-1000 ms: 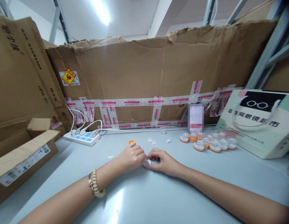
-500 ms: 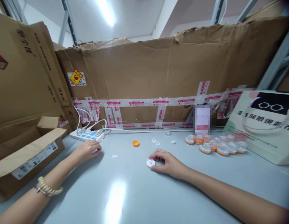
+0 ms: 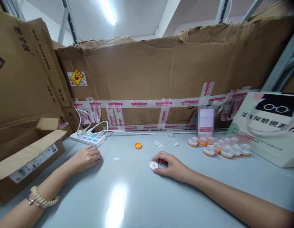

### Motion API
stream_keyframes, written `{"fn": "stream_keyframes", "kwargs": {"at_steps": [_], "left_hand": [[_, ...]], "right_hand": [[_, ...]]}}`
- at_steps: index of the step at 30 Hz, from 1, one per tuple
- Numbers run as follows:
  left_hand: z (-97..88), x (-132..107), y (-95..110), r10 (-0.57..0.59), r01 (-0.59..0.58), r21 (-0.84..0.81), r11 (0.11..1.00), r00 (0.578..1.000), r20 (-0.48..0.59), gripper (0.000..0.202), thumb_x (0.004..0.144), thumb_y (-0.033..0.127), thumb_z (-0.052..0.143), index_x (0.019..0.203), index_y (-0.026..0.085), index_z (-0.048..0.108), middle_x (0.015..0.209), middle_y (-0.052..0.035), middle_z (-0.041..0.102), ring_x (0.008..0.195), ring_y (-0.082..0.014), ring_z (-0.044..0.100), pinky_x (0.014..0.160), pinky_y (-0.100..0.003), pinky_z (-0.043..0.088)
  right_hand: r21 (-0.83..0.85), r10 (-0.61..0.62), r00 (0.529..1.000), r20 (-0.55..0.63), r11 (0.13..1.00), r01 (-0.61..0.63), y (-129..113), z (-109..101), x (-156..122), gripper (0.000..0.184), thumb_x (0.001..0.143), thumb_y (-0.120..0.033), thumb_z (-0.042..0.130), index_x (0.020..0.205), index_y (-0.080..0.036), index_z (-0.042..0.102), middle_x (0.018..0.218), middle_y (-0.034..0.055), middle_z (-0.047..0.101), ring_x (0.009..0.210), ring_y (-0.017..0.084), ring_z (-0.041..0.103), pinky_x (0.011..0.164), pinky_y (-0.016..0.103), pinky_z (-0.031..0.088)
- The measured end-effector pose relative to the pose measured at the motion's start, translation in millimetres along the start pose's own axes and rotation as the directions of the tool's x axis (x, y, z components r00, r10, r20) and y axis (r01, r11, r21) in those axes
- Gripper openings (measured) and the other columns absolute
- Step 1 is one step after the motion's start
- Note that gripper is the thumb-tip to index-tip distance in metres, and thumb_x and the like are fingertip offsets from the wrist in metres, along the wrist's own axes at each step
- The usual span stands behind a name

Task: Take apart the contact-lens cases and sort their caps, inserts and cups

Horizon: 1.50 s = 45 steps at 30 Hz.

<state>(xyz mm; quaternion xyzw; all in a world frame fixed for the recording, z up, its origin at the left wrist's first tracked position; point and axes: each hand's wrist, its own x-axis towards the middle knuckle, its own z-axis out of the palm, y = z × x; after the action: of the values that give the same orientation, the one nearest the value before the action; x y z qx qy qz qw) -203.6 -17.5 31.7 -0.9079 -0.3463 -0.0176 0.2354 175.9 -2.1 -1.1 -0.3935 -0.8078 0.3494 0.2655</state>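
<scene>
My right hand (image 3: 169,164) pinches a round white plastic disc (image 3: 153,165) by its right edge, thumb below and fingers curled behind. The disc is tipped toward me, low over the grey table. My left hand (image 3: 86,157) rests palm down in front of the power strip, fingers loosely bent; I see nothing in it. Between the hands lie two tiny white round pieces (image 3: 116,159). Beyond them sits an orange round cap (image 3: 138,145). Small white cut-out plastic pieces (image 3: 158,144) and another white piece (image 3: 176,144) lie behind my right hand.
A white power strip (image 3: 88,138) with plugs stands back left, beside an open cardboard box (image 3: 30,158). A small clear piece (image 3: 170,134) lies near the back cable. Several orange-based clear-topped round cases (image 3: 226,151) cluster right, by a paper bag (image 3: 263,133). Cardboard (image 3: 137,72) walls the back.
My left hand has turned and settled lower on the table, its thumb now tucked out of sight. My right hand keeps the white disc at almost the same spot.
</scene>
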Motion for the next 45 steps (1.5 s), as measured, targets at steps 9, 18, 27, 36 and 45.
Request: {"fn": "stream_keyframes", "kwargs": {"at_steps": [9, 18, 27, 36, 45], "left_hand": [[-16.4, 1.5, -2.6, -0.123, 0.091, -0.192, 0.977, 0.979, -0.160, 0.022, 0.088, 0.025, 0.044, 0.075, 0.019, 0.061, 0.070, -0.0011, 0.063, 0.066, -0.0130, 0.055, 0.066, -0.025, 0.039], [-47.3, 86.6, 72.5, -0.250, 0.120, -0.465, 0.877, 0.941, -0.227, 0.014, 0.083, 0.029, 0.053, 0.083, 0.017, 0.060, 0.078, -0.0051, 0.064, 0.074, -0.0163, 0.057, 0.068, -0.027, 0.044], [-18.9, 141.5, 125.2, -0.315, 0.337, -0.675, 0.656, 0.935, 0.161, 0.030, 0.069, 0.033, 0.064, 0.095, 0.018, 0.061, 0.088, -0.0049, 0.059, 0.080, -0.0194, 0.057, 0.072, -0.029, 0.045], [-14.7, 142.5, 133.2, -0.390, 0.358, -0.742, 0.567, 0.910, 0.141, 0.019, 0.069, 0.030, 0.062, 0.083, 0.017, 0.060, 0.084, -0.0039, 0.056, 0.077, -0.0174, 0.054, 0.068, -0.027, 0.042], [-35.9, 130.3, 80.4, -0.470, 0.370, -0.787, 0.494, 0.875, 0.116, 0.025, 0.074, 0.040, 0.059, 0.085, 0.018, 0.064, 0.086, -0.0036, 0.062, 0.072, -0.0150, 0.054, 0.065, -0.025, 0.043]], "right_hand": [[0.003, -0.007, 1.000, -0.009, 1.000, 0.007, -0.3, 0.9, -0.8, 0.023, 0.065, -0.024, 0.064, 0.088, -0.019, 0.064, 0.082, 0.0020, 0.053, 0.075, 0.015, 0.051, 0.070, 0.027, 0.041], [0.002, -0.030, 0.999, -0.018, 1.000, 0.030, 4.1, 1.9, 1.5, 0.030, 0.064, -0.026, 0.066, 0.094, -0.018, 0.063, 0.082, 0.0020, 0.052, 0.075, 0.015, 0.051, 0.071, 0.028, 0.042], [0.061, -0.066, 0.998, -0.020, 0.996, 0.068, 8.1, 1.6, -1.8, 0.043, 0.060, -0.024, 0.067, 0.101, -0.017, 0.054, 0.081, 0.0008, 0.051, 0.074, 0.014, 0.049, 0.069, 0.027, 0.042], [0.094, -0.073, 0.997, -0.011, 0.993, 0.074, 14.0, 0.6, -0.6, 0.049, 0.061, -0.027, 0.069, 0.104, -0.019, 0.047, 0.082, -0.0004, 0.052, 0.074, 0.013, 0.047, 0.070, 0.028, 0.041], [0.095, -0.026, 1.000, -0.003, 0.995, 0.026, 10.3, -0.6, -1.2, 0.046, 0.061, -0.027, 0.069, 0.101, -0.019, 0.048, 0.083, 0.0001, 0.051, 0.074, 0.013, 0.046, 0.071, 0.028, 0.041]]}}
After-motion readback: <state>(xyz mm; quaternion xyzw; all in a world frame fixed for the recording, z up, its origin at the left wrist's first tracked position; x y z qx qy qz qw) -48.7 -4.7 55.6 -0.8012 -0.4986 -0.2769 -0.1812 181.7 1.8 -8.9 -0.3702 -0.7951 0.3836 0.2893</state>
